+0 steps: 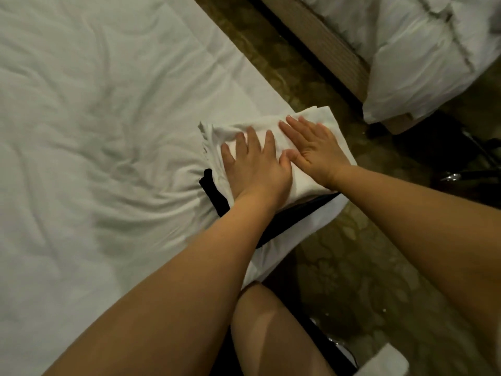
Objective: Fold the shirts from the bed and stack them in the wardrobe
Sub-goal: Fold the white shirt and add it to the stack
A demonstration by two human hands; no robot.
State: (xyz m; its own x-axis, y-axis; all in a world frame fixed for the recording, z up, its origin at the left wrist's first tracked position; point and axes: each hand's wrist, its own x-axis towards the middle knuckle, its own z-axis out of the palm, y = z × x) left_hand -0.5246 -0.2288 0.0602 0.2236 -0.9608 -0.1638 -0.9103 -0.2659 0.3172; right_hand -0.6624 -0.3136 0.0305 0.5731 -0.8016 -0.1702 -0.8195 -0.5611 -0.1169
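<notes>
Pressing flat, your left hand (pixel 254 166) and right hand (pixel 315 151) both rest on the folded white shirt (pixel 303 179), fingers straight and slightly spread, thumbs nearly touching (nothing is pinched or gripped). That shirt lies on top of a black garment (pixel 215 196), right at the corner of the bed (pixel 108 131) nearest your knee

Patterned carpet (pixel 352 280), neighbouring white bed (pixel 420 63)
</notes>
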